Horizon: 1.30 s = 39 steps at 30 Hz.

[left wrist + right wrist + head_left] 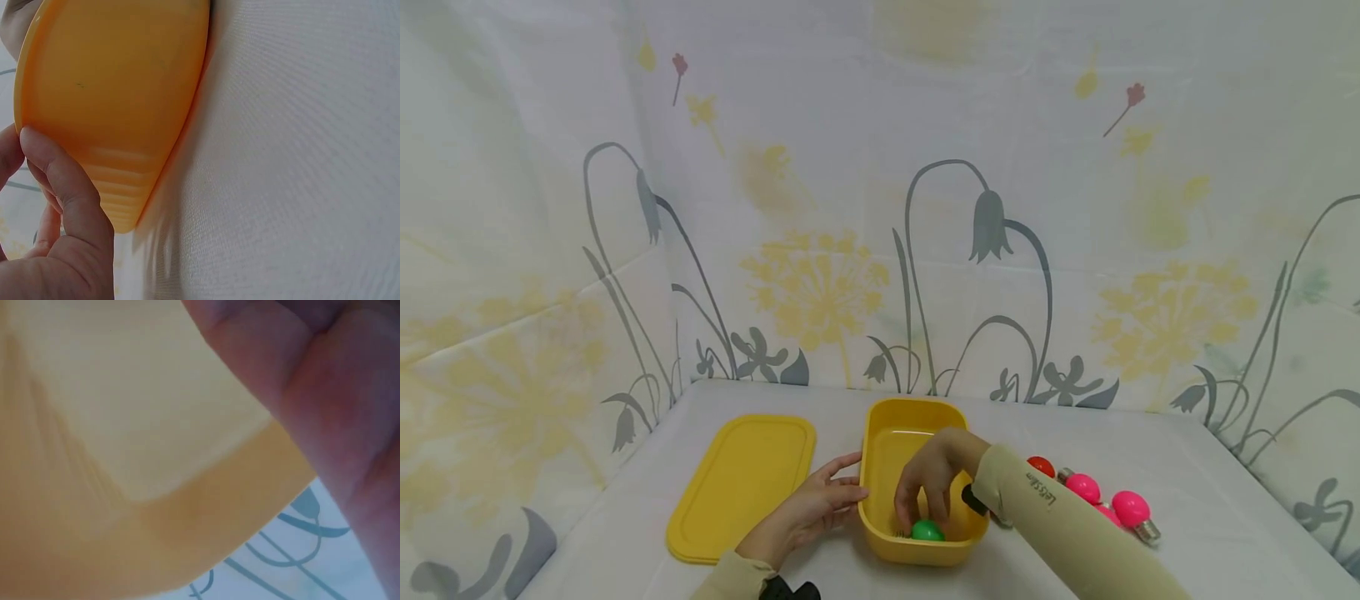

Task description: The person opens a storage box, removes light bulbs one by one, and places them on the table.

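Note:
A yellow plastic box [887, 454] with rounded corners stands uncovered on the white cloth. My left hand [823, 504] is at its left side, fingertips touching the wall at the rim. The left wrist view shows a fingertip against the outer wall [125, 94]. Inside the box, my right hand [932, 475] reaches down with bent fingers and holds a green light bulb [927, 531] close to the front wall. That bulb is hidden in the right wrist view, where part of the hand [337, 400] covers one side of the box.
A flat yellow lid [741, 483] lies left of the box. On the right, beside the right forearm, are a red bulb [1041, 467] and several pink bulbs [1131, 507] with metal screw bases. A flower-printed cloth [850, 208] hangs behind.

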### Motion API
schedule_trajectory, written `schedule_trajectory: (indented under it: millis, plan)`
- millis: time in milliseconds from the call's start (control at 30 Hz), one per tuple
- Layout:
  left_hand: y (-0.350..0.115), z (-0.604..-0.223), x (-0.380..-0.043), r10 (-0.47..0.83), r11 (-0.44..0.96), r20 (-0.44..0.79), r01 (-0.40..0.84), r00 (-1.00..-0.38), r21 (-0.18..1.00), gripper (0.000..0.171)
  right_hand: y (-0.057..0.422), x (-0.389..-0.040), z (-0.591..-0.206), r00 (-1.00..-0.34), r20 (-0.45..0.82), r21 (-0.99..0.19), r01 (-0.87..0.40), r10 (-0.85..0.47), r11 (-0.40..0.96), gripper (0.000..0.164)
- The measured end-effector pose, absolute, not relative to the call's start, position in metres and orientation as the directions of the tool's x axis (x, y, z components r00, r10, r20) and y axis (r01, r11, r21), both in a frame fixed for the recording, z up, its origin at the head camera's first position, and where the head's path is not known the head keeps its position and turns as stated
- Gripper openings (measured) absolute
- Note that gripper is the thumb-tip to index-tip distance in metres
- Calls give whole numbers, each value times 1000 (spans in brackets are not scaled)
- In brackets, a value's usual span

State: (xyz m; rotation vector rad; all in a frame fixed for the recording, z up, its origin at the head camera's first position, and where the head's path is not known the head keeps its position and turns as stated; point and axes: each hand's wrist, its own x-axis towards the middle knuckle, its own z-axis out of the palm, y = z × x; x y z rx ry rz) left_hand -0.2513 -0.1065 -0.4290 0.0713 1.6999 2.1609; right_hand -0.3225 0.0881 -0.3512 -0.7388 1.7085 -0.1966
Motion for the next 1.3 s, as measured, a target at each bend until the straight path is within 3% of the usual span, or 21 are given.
schedule_trajectory:
  millis: [267,467,900,1300]
  plan:
    - [-103,-428,-252,331,-192,-196,-269,-923,944,66,92,-319,-348,-154,-831,-468,-324,-534,822,35]
    - [-102,-429,-252,334,-184,-204,-276,-920,943,66,99,-315,-343,-186,-778,-522,-338,-599,783,33]
    - [-102,-428,-252,330,-182,-206,-276,-921,944,67,123,-298,-334,-335,-565,-654,-375,-754,657,27]
    - [-105,-428,-252,333,-189,-209,-282,-919,941,67,146,-275,-338,-480,-293,-748,-424,-827,511,27]
